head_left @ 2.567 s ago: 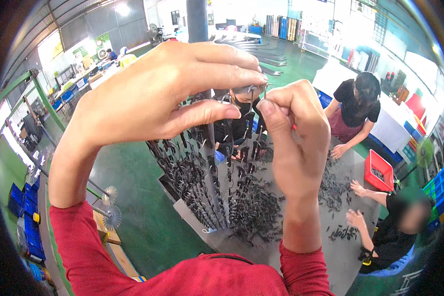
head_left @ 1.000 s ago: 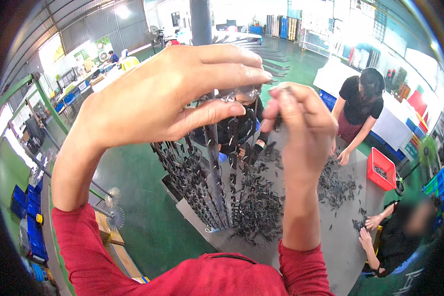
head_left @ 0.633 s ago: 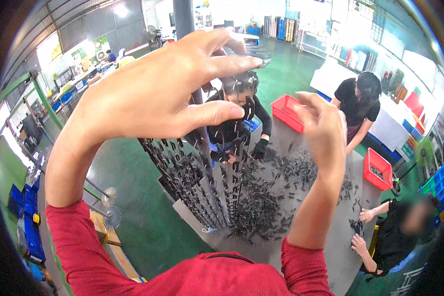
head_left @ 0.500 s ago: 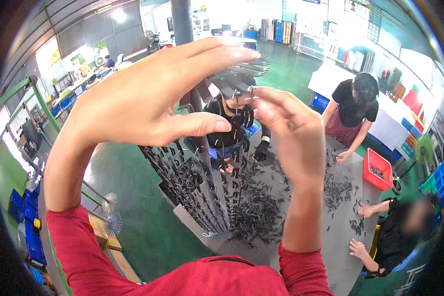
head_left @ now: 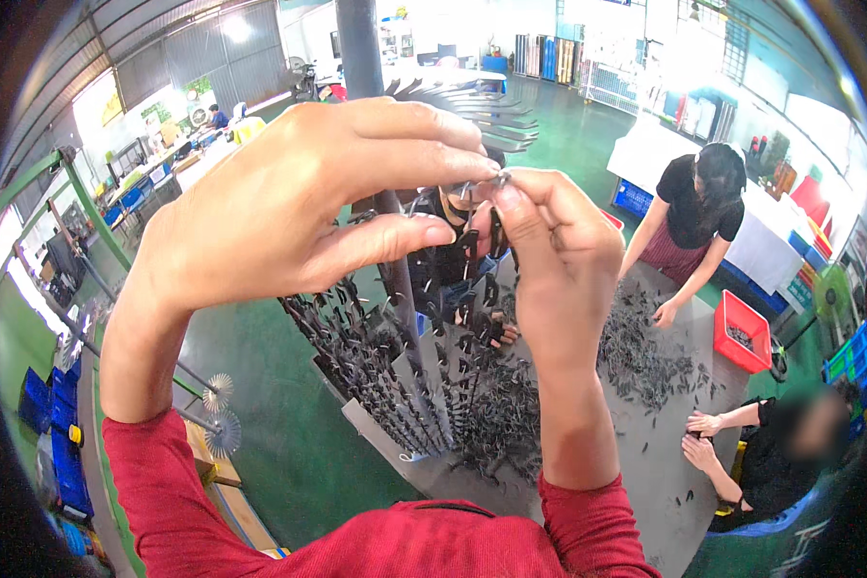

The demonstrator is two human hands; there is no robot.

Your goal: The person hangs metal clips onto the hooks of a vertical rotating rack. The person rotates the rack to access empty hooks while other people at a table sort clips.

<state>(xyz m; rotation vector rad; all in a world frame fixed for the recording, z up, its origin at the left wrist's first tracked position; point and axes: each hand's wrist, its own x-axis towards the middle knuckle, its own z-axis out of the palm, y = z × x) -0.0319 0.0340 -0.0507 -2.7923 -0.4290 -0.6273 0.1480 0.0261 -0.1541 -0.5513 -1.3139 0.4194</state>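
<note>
My left hand (head_left: 308, 197) is raised with its fingers stretched out and its thumb apart; the fingertips reach my right hand. My right hand (head_left: 561, 236) pinches a small hook-like piece (head_left: 502, 180) between thumb and forefinger, mostly covered by the fingers. Beneath both hands hang strands of dark curved pieces (head_left: 470, 252). A fan of thin dark strips (head_left: 496, 114) spreads out behind my left fingers; its middle is hidden. More hanging strands (head_left: 376, 371) run down toward the grey table (head_left: 636, 496), where a heap of loose dark pieces (head_left: 501, 424) lies.
A grey post (head_left: 357, 48) rises beyond my hands. Across the table sits a partly hidden person. To the right, one person (head_left: 694, 202) stands and another (head_left: 790, 453) sits, both handling dark pieces. A red basket (head_left: 742, 330) rests at the table's right edge.
My right hand has moved up and in, its fingers now closed in a pinch. My left hand has lowered slightly. The seated person on the right has brought both hands together.
</note>
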